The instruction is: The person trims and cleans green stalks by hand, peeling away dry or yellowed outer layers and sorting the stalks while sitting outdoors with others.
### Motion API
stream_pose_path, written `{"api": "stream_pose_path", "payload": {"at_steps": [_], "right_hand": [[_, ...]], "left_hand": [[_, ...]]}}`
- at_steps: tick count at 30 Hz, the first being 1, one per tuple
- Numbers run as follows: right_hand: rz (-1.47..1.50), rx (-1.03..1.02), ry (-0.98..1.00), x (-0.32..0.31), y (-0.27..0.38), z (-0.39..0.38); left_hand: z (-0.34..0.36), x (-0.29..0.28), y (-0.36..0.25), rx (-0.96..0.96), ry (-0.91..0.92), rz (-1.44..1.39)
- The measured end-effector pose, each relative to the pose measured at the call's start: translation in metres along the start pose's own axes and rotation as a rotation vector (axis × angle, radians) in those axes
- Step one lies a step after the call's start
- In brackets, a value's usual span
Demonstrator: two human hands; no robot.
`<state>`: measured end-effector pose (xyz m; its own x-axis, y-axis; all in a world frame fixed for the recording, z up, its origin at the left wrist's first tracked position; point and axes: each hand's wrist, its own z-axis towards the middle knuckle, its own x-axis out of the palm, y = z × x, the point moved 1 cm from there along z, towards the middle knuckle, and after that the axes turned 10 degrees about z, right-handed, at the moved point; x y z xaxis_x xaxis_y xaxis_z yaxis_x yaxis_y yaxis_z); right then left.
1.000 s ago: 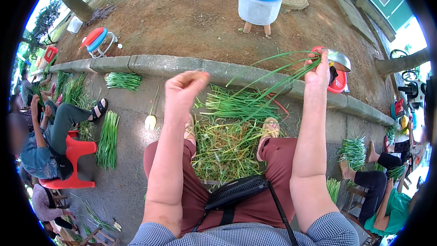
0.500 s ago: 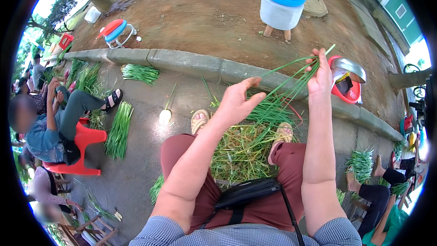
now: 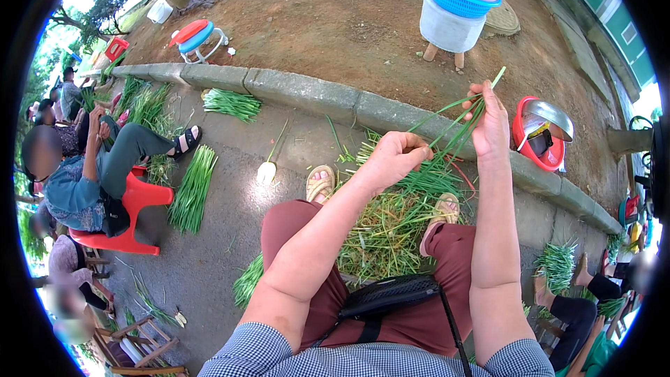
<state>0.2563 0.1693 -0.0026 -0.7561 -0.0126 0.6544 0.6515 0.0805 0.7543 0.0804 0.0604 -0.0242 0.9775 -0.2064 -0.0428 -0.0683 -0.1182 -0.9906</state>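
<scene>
My right hand [image 3: 492, 126] is raised and closed round a thin bunch of long green chives [image 3: 457, 141], whose pale ends poke out above the fingers. To its left, my left hand [image 3: 396, 162] pinches at the hanging leaves of that bunch with thumb and fingers together; the exact leaf is too small to make out. Below both hands lies a heap of green chives [image 3: 433, 178] on the ground. Between my feet spreads a pile of yellowed, trimmed leaves [image 3: 384, 241].
A stone kerb [image 3: 300, 91] crosses ahead. Beyond it stand a red basin [image 3: 522, 136] with a metal lid and a stool bearing a blue basket [image 3: 457, 0]. A person on a red chair [image 3: 143, 213] sits left, beside a chive bundle [image 3: 192, 192]. More people sit right.
My left hand has gone from spread fingers to a pinch at the leaves, nearer my right hand. The surroundings have shifted a little rightward in view.
</scene>
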Motion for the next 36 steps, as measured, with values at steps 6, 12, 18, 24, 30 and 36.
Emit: {"api": "stream_pose_path", "payload": {"at_steps": [6,12,18,24,30,36], "right_hand": [[0.070,-0.042,-0.105,-0.026,0.013,0.016],[0.190,-0.136,-0.199,-0.064,0.039,0.033],[0.196,-0.170,-0.224,-0.077,0.046,0.037],[0.264,-0.211,-0.257,-0.082,0.051,0.037],[0.282,-0.188,-0.302,-0.078,0.051,0.034],[0.303,-0.207,-0.360,-0.080,0.051,0.034]], "left_hand": [[-0.005,-0.006,-0.007,-0.065,0.050,0.103],[-0.012,-0.014,-0.007,-0.061,0.075,0.151],[-0.014,-0.021,-0.008,-0.062,0.059,0.182],[-0.019,-0.027,-0.014,-0.099,-0.015,0.227],[-0.019,-0.029,-0.011,-0.145,-0.011,0.196],[-0.017,-0.025,-0.011,-0.001,-0.210,0.111]]}}
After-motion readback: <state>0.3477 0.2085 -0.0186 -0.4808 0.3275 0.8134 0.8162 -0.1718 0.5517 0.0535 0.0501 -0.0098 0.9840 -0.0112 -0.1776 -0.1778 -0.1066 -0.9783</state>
